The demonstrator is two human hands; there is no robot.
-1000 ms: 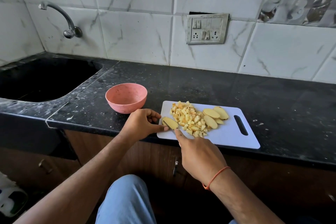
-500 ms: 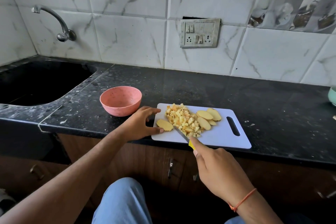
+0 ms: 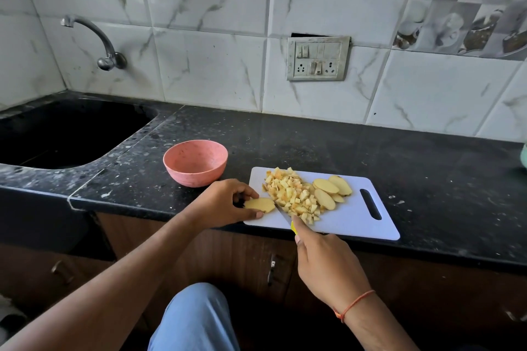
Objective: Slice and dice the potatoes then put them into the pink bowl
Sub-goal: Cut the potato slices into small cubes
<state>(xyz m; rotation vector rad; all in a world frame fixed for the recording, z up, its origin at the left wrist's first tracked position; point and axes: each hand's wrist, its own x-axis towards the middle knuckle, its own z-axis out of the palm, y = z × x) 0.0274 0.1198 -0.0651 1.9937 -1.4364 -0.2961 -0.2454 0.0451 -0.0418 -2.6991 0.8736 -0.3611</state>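
Observation:
A white cutting board (image 3: pixel 356 219) lies on the black counter with a heap of diced potato (image 3: pixel 293 194) in its middle and several potato slices (image 3: pixel 332 189) to the right of the heap. My left hand (image 3: pixel 225 202) pinches one potato slice (image 3: pixel 260 204) at the board's left edge. My right hand (image 3: pixel 328 265) grips a knife (image 3: pixel 285 218) with a yellow handle, its blade lying between that slice and the diced heap. The pink bowl (image 3: pixel 195 162) stands empty just left of the board.
A black sink (image 3: pixel 57 134) with a wall tap (image 3: pixel 97 43) takes the counter's left end. A switch panel (image 3: pixel 318 58) is on the tiled wall. A pale green object (image 3: pixel 523 155) peeks in at the right edge. Cabinet doors and my knee are below.
My right hand drew back toward me with the knife, exposing its yellow handle. My left hand kept hold of the slice at the board's left edge.

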